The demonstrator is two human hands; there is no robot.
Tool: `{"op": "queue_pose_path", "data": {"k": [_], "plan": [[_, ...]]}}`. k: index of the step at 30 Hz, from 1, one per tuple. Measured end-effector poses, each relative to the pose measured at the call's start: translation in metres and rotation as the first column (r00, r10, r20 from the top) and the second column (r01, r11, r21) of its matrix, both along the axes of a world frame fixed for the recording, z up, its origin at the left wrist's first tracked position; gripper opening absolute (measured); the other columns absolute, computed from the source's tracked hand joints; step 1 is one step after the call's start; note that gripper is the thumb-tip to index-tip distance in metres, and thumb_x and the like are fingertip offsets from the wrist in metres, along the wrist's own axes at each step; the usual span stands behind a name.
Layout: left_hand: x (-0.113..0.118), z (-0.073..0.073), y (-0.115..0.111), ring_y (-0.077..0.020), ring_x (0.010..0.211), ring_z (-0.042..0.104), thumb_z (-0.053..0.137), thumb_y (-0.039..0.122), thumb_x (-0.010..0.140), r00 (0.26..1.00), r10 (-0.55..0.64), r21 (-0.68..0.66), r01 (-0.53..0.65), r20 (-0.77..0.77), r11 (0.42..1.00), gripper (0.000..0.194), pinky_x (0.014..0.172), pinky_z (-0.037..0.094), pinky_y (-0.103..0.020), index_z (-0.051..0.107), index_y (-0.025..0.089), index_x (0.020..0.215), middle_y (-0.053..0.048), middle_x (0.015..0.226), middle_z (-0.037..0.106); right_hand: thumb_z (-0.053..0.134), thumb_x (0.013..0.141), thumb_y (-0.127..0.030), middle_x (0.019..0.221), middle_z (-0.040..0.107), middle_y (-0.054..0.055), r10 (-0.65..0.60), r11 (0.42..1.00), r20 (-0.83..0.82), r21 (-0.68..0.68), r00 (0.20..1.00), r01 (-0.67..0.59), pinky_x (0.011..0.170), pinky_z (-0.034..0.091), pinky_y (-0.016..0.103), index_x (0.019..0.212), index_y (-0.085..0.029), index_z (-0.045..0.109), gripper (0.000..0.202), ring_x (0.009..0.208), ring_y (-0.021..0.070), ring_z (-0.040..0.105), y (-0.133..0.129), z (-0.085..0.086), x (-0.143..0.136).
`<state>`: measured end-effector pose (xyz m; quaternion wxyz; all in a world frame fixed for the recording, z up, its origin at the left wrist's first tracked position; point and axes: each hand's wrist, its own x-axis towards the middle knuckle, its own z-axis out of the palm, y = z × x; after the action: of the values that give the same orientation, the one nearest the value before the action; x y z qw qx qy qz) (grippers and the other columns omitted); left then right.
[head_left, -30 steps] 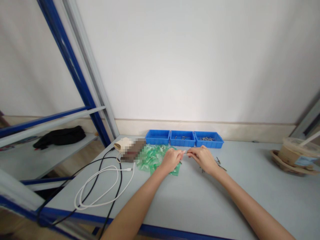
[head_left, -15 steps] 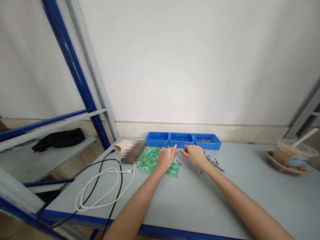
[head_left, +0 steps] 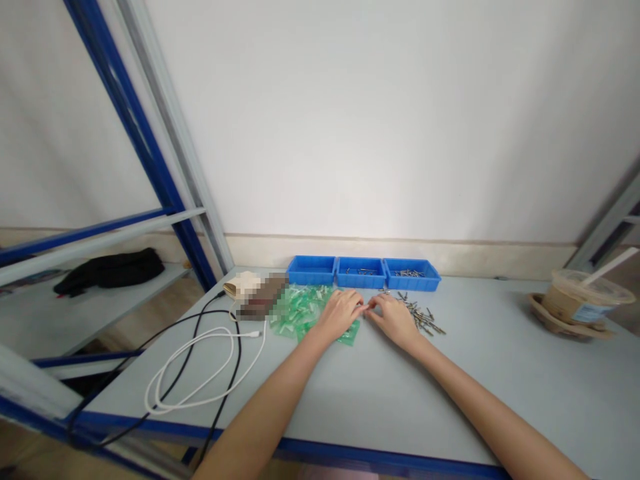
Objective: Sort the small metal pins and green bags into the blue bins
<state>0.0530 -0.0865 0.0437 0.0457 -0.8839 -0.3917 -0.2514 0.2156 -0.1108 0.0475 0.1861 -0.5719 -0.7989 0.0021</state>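
Note:
My left hand (head_left: 341, 315) is over the right edge of the green plastic bags (head_left: 305, 312), its fingers bent and thumb pinched toward the right. My right hand (head_left: 395, 320) meets it at the fingertips, with thumb and index finger closed together. Whatever lies between the fingertips is too small to make out. Just right of my right hand spreads a loose pile of thin metal screw-like pieces (head_left: 424, 321). Behind the hands stand three joined blue bins: the left bin (head_left: 313, 272) looks bare, the middle bin (head_left: 361, 283) has a few metal pieces, the right bin (head_left: 413, 283) several.
A white cable (head_left: 200, 403) and a black cable (head_left: 240, 360) loop over the left of the table (head_left: 400, 407). Near them sits a blurred-out brown object (head_left: 263, 297). A lidded drink cup (head_left: 575, 303) with a straw rests in a cardboard holder at the right.
My hands have come together from a small gap, and their fingertips now meet. The loose metal piece seen between them is out of sight. The view has shifted slightly.

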Motion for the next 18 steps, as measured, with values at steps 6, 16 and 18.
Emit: {"op": "queue_pose_path", "data": {"k": [6,16,18], "plan": [[-0.005,0.002,0.005,-0.0159,0.084,0.053,0.037,0.027,0.091,0.994,0.113,0.011,-0.113,0.003,0.994,0.023,0.075,0.037,-0.028,0.056,0.016,0.083,-0.003,0.085,0.057,0.053,0.079,-0.018,0.089,0.063,0.004,0.039,0.999,-0.013,-0.038,0.999,-0.039,0.078,0.038,0.030,0.081,-0.020,0.064,0.012,0.088,0.0188,0.058,0.004,-0.007,-0.005],[0.002,-0.003,-0.001,-0.0176,0.096,0.051,0.056,0.038,0.081,0.995,-0.104,-0.161,0.104,0.007,0.982,0.023,0.085,0.037,-0.029,0.054,0.019,0.094,-0.002,0.098,0.057,0.043,0.072,-0.001,0.083,0.065,0.006,0.080,0.997,-0.186,-0.005,0.979,-0.083,0.075,0.041,0.025,0.081,-0.015,0.063,0.026,0.080,0.0158,0.058,0.016,-0.018,0.018],[0.000,-0.001,-0.001,-0.0187,0.104,0.047,0.061,0.035,0.078,0.994,-0.111,-0.221,0.111,0.013,0.969,0.026,0.088,0.035,-0.031,0.054,0.022,0.099,-0.002,0.105,0.055,0.041,0.070,0.002,0.084,0.065,0.006,0.085,0.996,-0.195,0.013,0.977,-0.084,0.076,0.041,0.026,0.082,-0.015,0.063,0.030,0.081,0.0157,0.058,0.014,-0.016,0.019]]}}
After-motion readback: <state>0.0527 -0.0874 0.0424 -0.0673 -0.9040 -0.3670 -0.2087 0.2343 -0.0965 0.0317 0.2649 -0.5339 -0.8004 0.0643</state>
